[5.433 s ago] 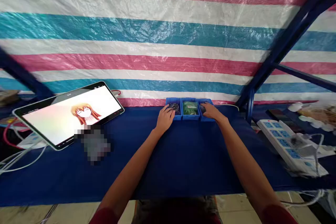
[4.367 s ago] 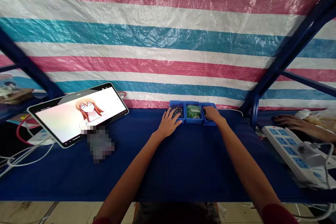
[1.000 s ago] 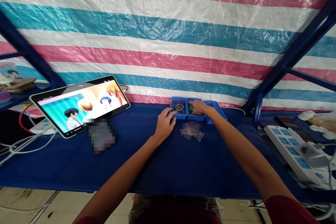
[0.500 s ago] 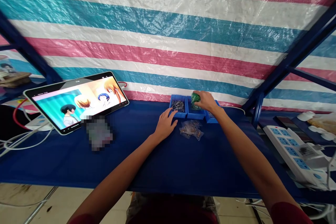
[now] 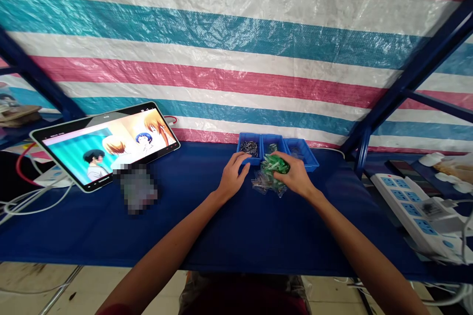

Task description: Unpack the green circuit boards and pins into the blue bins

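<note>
My right hand (image 5: 297, 174) is closed around a bunch of green plastic pieces (image 5: 275, 165), held over the front of the middle blue bin and a pile of small clear plastic bags (image 5: 261, 182). My left hand (image 5: 233, 173) is open, with its fingertips at the front edge of the left blue bin (image 5: 243, 136). Dark and silvery screws (image 5: 250, 148) fill that bin. The middle bin (image 5: 271, 138) shows a few pieces at its back; the hand and bunch cover its front. Small clear items lie in the right bin (image 5: 309, 155).
A tablet (image 5: 111, 145) playing a cartoon leans at the left, with a pixelated object (image 5: 138, 189) before it. White cables (image 5: 37, 202) run beside it. A power strip (image 5: 410, 206) lies at the right, below a blue frame post (image 5: 406, 78). Striped sheeting (image 5: 236, 64) hangs behind.
My right hand has come from the middle bin toward me, carrying the green pieces above the clear bags. The right bin is now uncovered. My left hand has hardly moved.
</note>
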Demonstrator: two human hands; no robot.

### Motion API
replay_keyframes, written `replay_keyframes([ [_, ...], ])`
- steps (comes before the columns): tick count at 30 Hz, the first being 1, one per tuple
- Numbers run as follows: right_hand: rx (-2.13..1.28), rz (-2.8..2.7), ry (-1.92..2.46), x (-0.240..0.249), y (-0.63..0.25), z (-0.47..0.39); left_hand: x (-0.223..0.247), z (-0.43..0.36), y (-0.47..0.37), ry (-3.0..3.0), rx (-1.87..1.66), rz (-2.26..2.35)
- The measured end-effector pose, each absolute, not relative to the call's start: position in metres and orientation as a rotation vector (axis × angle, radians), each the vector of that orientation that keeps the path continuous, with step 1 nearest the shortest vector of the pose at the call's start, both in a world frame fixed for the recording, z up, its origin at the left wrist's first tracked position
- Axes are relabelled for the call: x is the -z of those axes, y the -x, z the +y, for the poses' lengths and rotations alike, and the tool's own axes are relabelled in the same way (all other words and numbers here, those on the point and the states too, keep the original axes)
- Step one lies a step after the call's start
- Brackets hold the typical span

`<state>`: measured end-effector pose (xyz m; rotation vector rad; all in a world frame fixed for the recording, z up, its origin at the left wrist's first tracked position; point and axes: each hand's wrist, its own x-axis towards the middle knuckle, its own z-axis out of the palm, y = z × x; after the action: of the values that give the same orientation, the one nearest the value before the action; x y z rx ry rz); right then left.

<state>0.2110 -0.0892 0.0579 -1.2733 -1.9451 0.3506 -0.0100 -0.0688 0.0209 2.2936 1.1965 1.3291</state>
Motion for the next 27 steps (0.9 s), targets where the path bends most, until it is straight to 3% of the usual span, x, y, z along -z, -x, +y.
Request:
replay_keyframes([
  [8,-0.383,-2.217,1.401,-0.043,-0.217,-0.095,-0.016,-0.067,0.014,-2.382,-0.966,1.128],
  [15,-0.071,-2.339,1.515,-0.029,-0.226,-0.110,-0.020,-0.070,0.012,-2.407,-0.938,1.177],
  [24,0.046,-2.355,1.471,0.006,-0.221,-0.115,-0.019,-0.068,0.003,-2.637,-0.424,1.059],
  [27,0.124,-2.322,1.479,0.006,-0.219,-0.116,-0.017,-0.066,0.006,-2.677,-0.423,1.042],
])
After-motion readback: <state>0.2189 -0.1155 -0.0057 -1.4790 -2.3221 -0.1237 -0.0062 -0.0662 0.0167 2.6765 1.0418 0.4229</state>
